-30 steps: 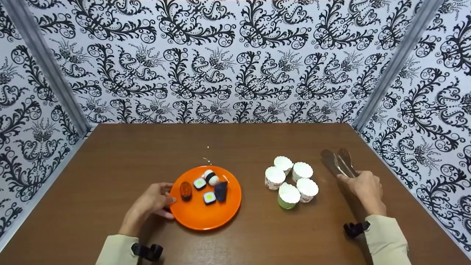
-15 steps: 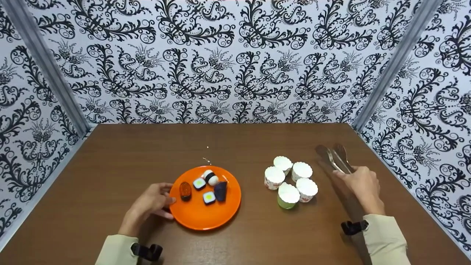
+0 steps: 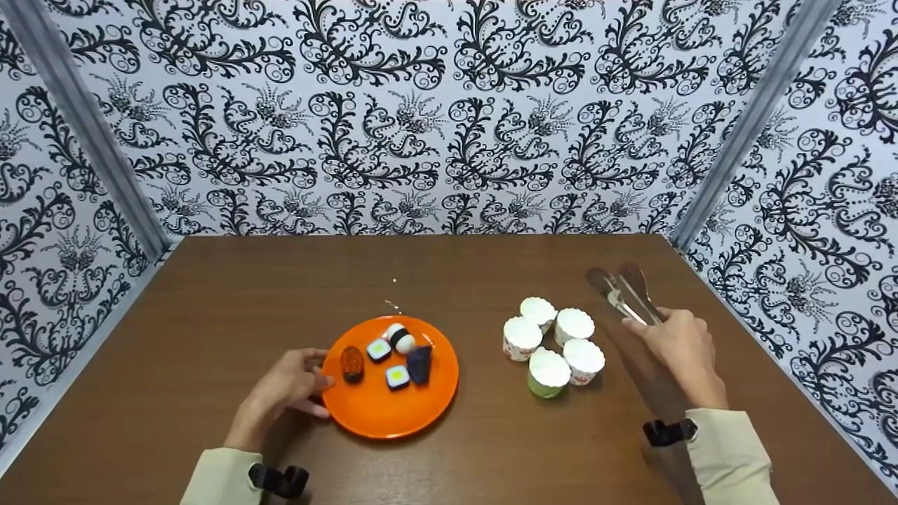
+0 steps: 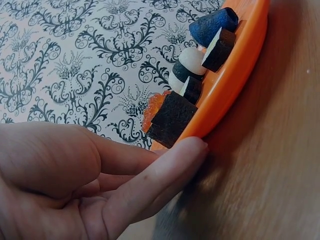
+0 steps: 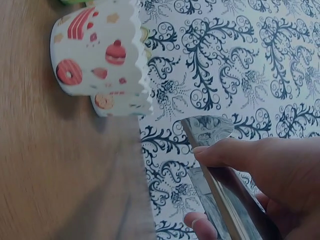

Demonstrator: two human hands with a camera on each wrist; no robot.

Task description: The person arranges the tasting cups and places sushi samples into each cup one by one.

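My left hand [image 3: 284,384] pinches the left rim of a round orange plate [image 3: 393,417]. On the plate lie a roe-topped sushi piece [image 3: 352,366], two square rolls with yellow-green centres [image 3: 397,377], a white rice piece with a black band [image 3: 402,339] and a dark cone-shaped piece [image 3: 419,365]. Metal tongs [image 3: 617,300] are gripped in my right hand [image 3: 679,347], their ends spread apart and pointing away from me, with nothing between them. In the right wrist view the thumb presses along one arm of the tongs [image 5: 220,192].
Several paper baking cups stand clustered between the plate and the tongs, among them a green one [image 3: 549,375] in front and a patterned one [image 5: 100,50]. Small light specks [image 3: 393,306] lie behind the plate. Patterned walls [image 3: 449,140] enclose the brown table [image 3: 280,280].
My right hand has moved left and slightly away from me with the tongs. The left hand and plate have stayed in place.
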